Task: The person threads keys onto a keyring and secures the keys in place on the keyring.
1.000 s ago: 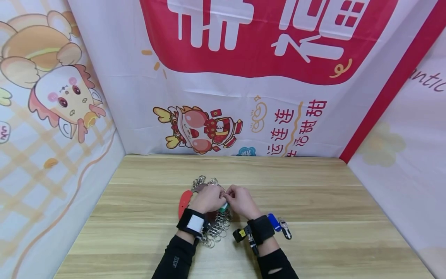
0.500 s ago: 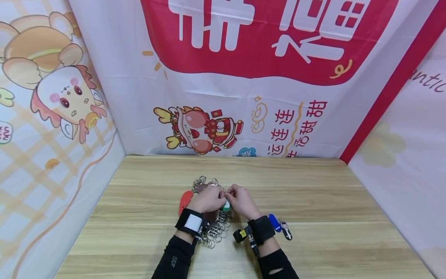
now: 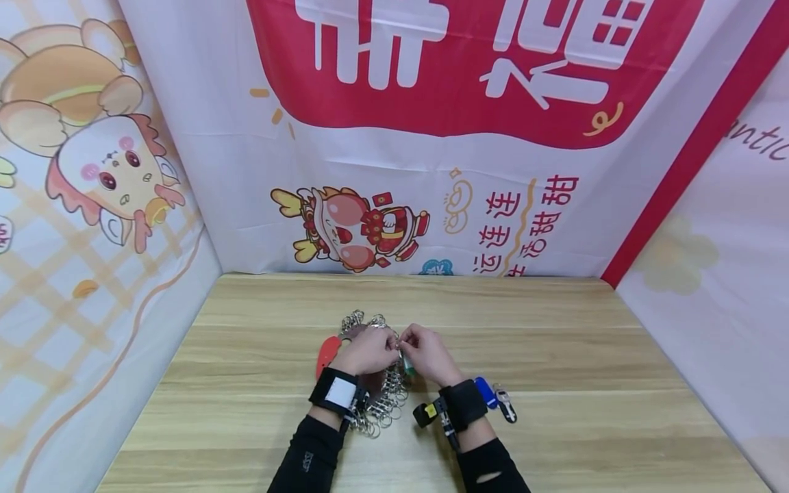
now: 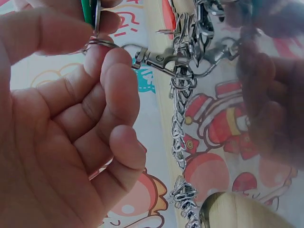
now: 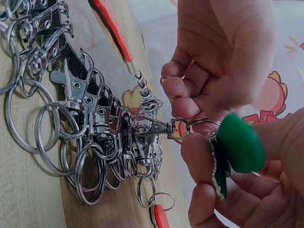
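Note:
Many metal swivel clasps (image 3: 391,396) with split rings hang around a shiny plate (image 3: 372,385) that mirrors the backdrop. My left hand (image 3: 368,350) is over the plate, its thumb and fingers pinching a split ring (image 4: 102,43) that joins onto one swivel clasp (image 4: 159,60). Close beside it, my right hand (image 3: 429,357) pinches a green key tag (image 5: 241,142) by that ring; a key (image 5: 218,175) with a jagged edge hangs behind the tag. Fingers hide part of the ring, so whether the key is threaded on it cannot be seen.
A flat red object (image 3: 328,355) lies left of my left hand, partly covered by it. Right of my right wrist lies a blue tag (image 3: 485,394) with a key (image 3: 505,404). The wooden table (image 3: 555,342) meets printed cloth walls (image 3: 370,157).
Both hands stay nearly in place. The green tag turns from showing its white label to nearly edge-on and shifts slightly right.

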Action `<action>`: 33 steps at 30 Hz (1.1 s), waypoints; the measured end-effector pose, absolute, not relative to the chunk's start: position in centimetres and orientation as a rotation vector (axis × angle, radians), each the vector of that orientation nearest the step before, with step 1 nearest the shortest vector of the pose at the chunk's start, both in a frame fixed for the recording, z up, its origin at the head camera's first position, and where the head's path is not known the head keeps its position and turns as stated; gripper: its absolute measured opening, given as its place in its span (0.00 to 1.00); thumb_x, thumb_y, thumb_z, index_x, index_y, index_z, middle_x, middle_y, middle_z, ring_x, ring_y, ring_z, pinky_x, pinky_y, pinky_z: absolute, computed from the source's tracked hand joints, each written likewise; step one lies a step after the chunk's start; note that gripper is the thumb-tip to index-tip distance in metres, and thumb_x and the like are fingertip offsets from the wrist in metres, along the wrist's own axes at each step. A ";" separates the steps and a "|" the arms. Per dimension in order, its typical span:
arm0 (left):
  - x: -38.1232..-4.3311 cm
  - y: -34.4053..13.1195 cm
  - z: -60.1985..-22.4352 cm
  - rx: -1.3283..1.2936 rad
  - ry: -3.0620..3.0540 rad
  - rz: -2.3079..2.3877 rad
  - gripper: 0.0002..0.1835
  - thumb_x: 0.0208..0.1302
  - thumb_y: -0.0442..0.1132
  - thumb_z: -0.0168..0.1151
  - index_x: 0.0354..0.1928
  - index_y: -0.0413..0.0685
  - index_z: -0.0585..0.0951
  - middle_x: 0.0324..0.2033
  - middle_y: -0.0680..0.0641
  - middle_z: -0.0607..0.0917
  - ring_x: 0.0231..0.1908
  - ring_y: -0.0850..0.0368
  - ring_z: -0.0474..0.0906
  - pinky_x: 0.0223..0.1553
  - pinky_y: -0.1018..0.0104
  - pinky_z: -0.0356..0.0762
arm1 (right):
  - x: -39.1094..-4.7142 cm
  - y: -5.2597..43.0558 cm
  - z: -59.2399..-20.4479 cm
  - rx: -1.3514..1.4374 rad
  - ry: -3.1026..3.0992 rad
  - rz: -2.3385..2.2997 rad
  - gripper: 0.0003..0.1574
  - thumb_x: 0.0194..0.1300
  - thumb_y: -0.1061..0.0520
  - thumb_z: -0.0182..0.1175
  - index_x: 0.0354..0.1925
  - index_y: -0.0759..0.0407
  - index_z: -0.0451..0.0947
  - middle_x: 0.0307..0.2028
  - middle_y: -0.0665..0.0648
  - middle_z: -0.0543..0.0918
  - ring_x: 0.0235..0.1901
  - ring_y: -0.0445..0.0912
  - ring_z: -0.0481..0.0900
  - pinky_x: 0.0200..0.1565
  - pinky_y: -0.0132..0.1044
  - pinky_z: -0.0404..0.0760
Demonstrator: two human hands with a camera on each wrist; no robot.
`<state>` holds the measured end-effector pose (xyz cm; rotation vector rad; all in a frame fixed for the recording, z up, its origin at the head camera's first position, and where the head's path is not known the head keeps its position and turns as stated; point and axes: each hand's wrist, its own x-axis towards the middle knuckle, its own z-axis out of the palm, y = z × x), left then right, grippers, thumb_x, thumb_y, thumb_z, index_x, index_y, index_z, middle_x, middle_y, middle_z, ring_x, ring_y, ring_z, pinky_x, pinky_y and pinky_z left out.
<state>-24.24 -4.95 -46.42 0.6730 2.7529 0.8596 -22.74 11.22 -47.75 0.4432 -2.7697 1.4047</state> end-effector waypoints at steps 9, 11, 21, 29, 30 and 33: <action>-24.1 -5.0 -45.9 0.705 2.727 0.836 0.08 0.64 0.38 0.54 0.26 0.50 0.72 0.20 0.53 0.71 0.19 0.61 0.68 0.23 0.67 0.66 | -22.9 11.3 -47.7 0.448 -2.770 1.365 0.03 0.64 0.62 0.59 0.33 0.62 0.75 0.26 0.50 0.77 0.25 0.41 0.74 0.27 0.33 0.74; -24.1 -5.0 -45.9 0.688 2.721 0.833 0.09 0.64 0.38 0.54 0.24 0.50 0.71 0.20 0.53 0.69 0.18 0.60 0.67 0.22 0.67 0.65 | -22.9 11.3 -47.7 0.482 -2.780 1.324 0.04 0.64 0.61 0.59 0.34 0.62 0.76 0.26 0.50 0.77 0.25 0.40 0.74 0.28 0.33 0.74; -24.3 -5.1 -46.3 0.720 2.769 0.846 0.06 0.62 0.39 0.57 0.26 0.54 0.77 0.21 0.55 0.74 0.22 0.61 0.70 0.26 0.67 0.68 | -22.9 11.2 -48.0 0.434 -2.772 1.362 0.02 0.64 0.63 0.59 0.32 0.60 0.75 0.25 0.50 0.76 0.25 0.40 0.73 0.28 0.33 0.74; -24.3 -5.4 -46.2 0.788 2.769 0.815 0.12 0.68 0.40 0.55 0.24 0.51 0.73 0.20 0.54 0.71 0.22 0.61 0.68 0.25 0.67 0.67 | -22.7 11.2 -47.7 0.458 -2.802 1.298 0.04 0.63 0.62 0.60 0.34 0.63 0.76 0.26 0.50 0.77 0.26 0.41 0.74 0.29 0.33 0.74; -24.2 -5.3 -46.1 0.786 2.772 0.808 0.13 0.68 0.40 0.54 0.23 0.51 0.72 0.20 0.54 0.70 0.22 0.61 0.68 0.25 0.67 0.67 | -22.7 11.1 -47.7 0.474 -2.800 1.289 0.04 0.63 0.61 0.60 0.34 0.63 0.76 0.26 0.50 0.77 0.26 0.41 0.74 0.30 0.33 0.74; -24.2 -5.3 -46.0 0.773 2.780 0.798 0.13 0.68 0.40 0.54 0.23 0.50 0.71 0.20 0.53 0.69 0.21 0.60 0.68 0.25 0.67 0.66 | -22.6 11.1 -47.6 0.502 -2.793 1.283 0.03 0.64 0.61 0.59 0.34 0.62 0.76 0.27 0.50 0.77 0.26 0.40 0.74 0.30 0.33 0.74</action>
